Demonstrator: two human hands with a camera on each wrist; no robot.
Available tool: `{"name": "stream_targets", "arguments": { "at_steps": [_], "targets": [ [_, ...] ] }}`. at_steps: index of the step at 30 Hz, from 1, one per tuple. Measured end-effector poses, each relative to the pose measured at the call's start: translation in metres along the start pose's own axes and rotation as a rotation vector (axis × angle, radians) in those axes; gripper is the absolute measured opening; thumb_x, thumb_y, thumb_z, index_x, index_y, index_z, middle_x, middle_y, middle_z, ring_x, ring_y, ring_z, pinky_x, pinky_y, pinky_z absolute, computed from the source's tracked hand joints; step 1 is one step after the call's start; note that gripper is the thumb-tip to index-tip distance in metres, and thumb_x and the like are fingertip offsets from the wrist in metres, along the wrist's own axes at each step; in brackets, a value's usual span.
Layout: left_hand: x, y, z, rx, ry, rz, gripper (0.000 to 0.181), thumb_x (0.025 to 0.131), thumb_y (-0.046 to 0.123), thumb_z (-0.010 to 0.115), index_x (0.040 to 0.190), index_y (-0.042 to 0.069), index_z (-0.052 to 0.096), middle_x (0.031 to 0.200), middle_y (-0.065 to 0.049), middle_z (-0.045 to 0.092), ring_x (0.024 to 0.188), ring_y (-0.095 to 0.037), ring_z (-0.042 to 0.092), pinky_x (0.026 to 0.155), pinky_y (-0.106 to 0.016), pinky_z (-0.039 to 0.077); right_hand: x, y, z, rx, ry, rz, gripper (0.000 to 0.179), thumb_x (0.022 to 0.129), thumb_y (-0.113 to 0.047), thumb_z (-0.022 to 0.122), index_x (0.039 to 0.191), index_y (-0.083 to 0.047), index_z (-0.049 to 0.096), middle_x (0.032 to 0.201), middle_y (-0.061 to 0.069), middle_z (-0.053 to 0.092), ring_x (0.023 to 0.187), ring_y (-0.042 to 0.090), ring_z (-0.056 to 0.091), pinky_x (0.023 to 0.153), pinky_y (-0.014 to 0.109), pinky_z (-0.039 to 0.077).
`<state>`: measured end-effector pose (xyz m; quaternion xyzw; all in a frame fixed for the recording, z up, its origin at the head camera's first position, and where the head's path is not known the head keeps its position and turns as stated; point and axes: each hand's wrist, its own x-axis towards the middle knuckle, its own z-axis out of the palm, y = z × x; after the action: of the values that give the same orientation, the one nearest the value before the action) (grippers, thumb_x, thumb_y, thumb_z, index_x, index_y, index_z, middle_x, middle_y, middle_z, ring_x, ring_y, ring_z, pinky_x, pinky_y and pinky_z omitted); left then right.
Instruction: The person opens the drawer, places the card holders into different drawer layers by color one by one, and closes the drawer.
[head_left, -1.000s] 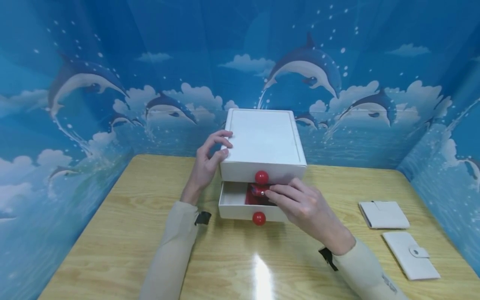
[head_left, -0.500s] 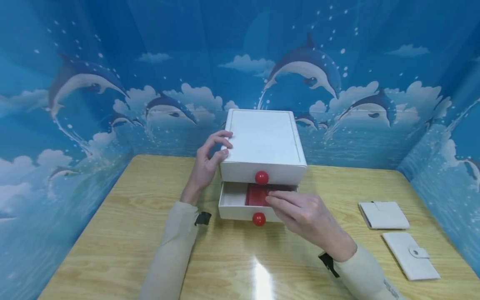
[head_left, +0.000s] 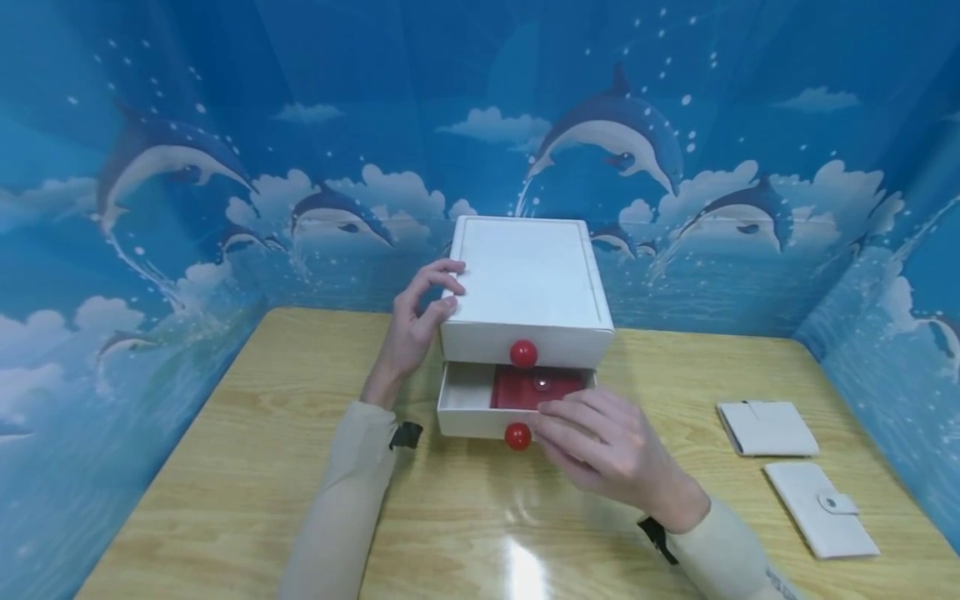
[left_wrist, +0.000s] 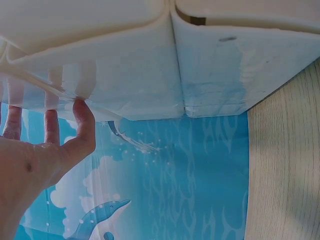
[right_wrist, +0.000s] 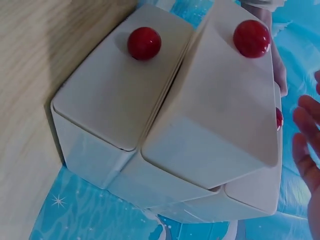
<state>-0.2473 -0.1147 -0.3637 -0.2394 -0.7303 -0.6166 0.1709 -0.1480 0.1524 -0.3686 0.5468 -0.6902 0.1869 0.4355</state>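
A white drawer cabinet (head_left: 528, 275) with red knobs stands on the table, its middle drawer (head_left: 480, 423) pulled out. Inside that drawer lies a dark red wallet (head_left: 513, 392) with a round snap, on the right side. My left hand (head_left: 411, 327) rests against the cabinet's upper left edge; in the left wrist view its fingertips touch the white side wall (left_wrist: 125, 75). My right hand (head_left: 603, 442) is just in front of the pulled-out drawer, fingers loosely bent. Nothing shows in its fingers (right_wrist: 305, 120) in the right wrist view, where they look apart from the drawer front (right_wrist: 215, 95).
Two white wallets, a smaller one (head_left: 768, 429) and a longer one (head_left: 821, 510) with a snap strap, lie on the wooden table (head_left: 247, 467) to the right. A blue dolphin-print curtain (head_left: 360, 100) hangs behind and at both sides. Below the pulled-out drawer is a shut drawer (right_wrist: 110, 85).
My right hand has pressed over the red wallet, then drawn back towards me out of the drawer. The wallet's raised flap now lies flat with its snap visible. My left hand stays put.
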Motion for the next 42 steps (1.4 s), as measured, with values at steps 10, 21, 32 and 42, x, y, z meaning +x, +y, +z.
{"name": "stream_targets", "arguments": {
  "at_steps": [10, 21, 32, 42],
  "targets": [
    [0.0, -0.001, 0.0, -0.004, -0.003, -0.009, 0.026, 0.099, 0.025, 0.051, 0.11, 0.006, 0.065, 0.147, -0.004, 0.056, 0.148, -0.015, 0.039, 0.125, -0.059, 0.023, -0.002, -0.005, 0.006, -0.011, 0.084, -0.136, 0.018, 0.096, -0.013, 0.067, 0.091, -0.004, 0.081, 0.082, 0.009, 0.078, 0.068, 0.016, 0.071, 0.06, 0.025, 0.058],
    [0.0, 0.001, 0.0, -0.009, -0.001, -0.007, 0.025, 0.097, 0.023, 0.052, 0.109, 0.006, 0.065, 0.146, -0.004, 0.057, 0.148, -0.016, 0.04, 0.125, -0.057, 0.024, -0.015, -0.011, 0.006, -0.097, -0.08, -0.063, 0.022, 0.101, -0.021, 0.061, 0.104, -0.009, 0.08, 0.094, 0.008, 0.08, 0.073, 0.017, 0.073, 0.056, 0.023, 0.058],
    [-0.001, 0.002, 0.0, -0.006, 0.013, 0.001, 0.025, 0.097, 0.02, 0.052, 0.112, 0.004, 0.064, 0.145, -0.008, 0.058, 0.147, -0.02, 0.042, 0.125, -0.057, 0.024, -0.024, -0.017, 0.008, -0.16, -0.229, 0.018, 0.033, 0.108, -0.017, 0.046, 0.114, -0.013, 0.078, 0.107, 0.005, 0.079, 0.085, 0.018, 0.068, 0.06, 0.026, 0.058],
    [-0.001, 0.002, 0.001, -0.005, 0.024, -0.01, 0.026, 0.097, 0.024, 0.052, 0.113, 0.007, 0.063, 0.144, -0.006, 0.059, 0.144, -0.018, 0.044, 0.123, -0.059, 0.026, -0.026, -0.021, 0.007, -0.156, -0.314, 0.095, 0.042, 0.112, -0.019, 0.037, 0.115, -0.015, 0.078, 0.111, 0.003, 0.078, 0.089, 0.018, 0.068, 0.066, 0.027, 0.06]
  ]
}}
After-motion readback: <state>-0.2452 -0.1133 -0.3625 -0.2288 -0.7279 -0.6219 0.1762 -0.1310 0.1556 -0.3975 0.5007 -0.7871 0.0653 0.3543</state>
